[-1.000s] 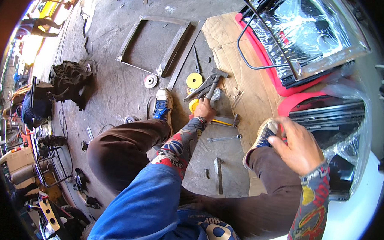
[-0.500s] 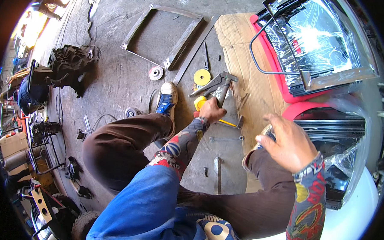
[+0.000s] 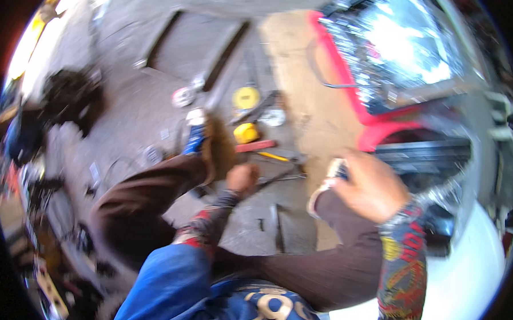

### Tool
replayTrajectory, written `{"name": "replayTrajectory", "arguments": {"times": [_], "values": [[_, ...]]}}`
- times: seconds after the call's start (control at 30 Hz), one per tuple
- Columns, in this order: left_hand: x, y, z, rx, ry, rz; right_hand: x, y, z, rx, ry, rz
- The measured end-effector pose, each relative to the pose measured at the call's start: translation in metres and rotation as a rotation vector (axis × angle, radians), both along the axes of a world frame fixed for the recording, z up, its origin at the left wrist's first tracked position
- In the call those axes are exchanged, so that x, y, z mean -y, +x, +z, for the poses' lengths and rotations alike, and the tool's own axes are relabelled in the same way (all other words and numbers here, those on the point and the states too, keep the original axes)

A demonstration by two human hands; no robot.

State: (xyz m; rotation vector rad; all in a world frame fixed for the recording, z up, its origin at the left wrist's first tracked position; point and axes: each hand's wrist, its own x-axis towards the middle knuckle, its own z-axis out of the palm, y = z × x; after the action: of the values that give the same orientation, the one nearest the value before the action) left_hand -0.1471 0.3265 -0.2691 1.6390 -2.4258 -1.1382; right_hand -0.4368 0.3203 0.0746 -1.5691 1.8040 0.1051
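Note:
My left hand point(image 3: 244, 179) is closed around the handle of a hammer point(image 3: 274, 181), low over the floor between my legs; motion smears the hammer, and its head is hard to make out. Just beyond it lie a yellow tape measure point(image 3: 246, 133), a red bar-shaped thing point(image 3: 256, 145) and a thin yellow handle point(image 3: 274, 157). Over my right shoe and shin hovers my right hand point(image 3: 373, 185), thumb apart from the fingers, with nothing visible in it. A flat metal bar point(image 3: 277, 228) rests on the floor nearer to me.
A yellow disc point(image 3: 246, 98) and a white-and-red disc point(image 3: 183, 97) lie farther off, near a metal frame point(image 3: 224, 55). Cardboard point(image 3: 297, 76) stretches along the right, beside red-edged panels point(image 3: 351, 78) in clear plastic. Dark machine parts point(image 3: 70, 97) stand at left.
My left hand has drawn the hammer back toward me, away from beside the yellow disc. The whole view has shifted and blurred. My right hand stays over my right shoe.

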Motion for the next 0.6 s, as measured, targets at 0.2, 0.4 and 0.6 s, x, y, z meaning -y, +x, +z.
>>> {"name": "replayTrajectory", "arguments": {"times": [0.2,0.4,0.6], "values": [[0.147,-0.01,-0.06,-0.178,-0.06,0.387,-0.008,0.023,-0.021,-0.047,-0.024,0.016],[0.204,-0.036,-0.07,-0.128,0.3,-0.027,0.002,0.039,-0.022,-0.068,-0.041,-0.111],[0.117,-0.068,0.018,-0.139,0.287,-0.09,-0.002,0.057,-0.007,-0.025,-0.095,-0.111]]}}
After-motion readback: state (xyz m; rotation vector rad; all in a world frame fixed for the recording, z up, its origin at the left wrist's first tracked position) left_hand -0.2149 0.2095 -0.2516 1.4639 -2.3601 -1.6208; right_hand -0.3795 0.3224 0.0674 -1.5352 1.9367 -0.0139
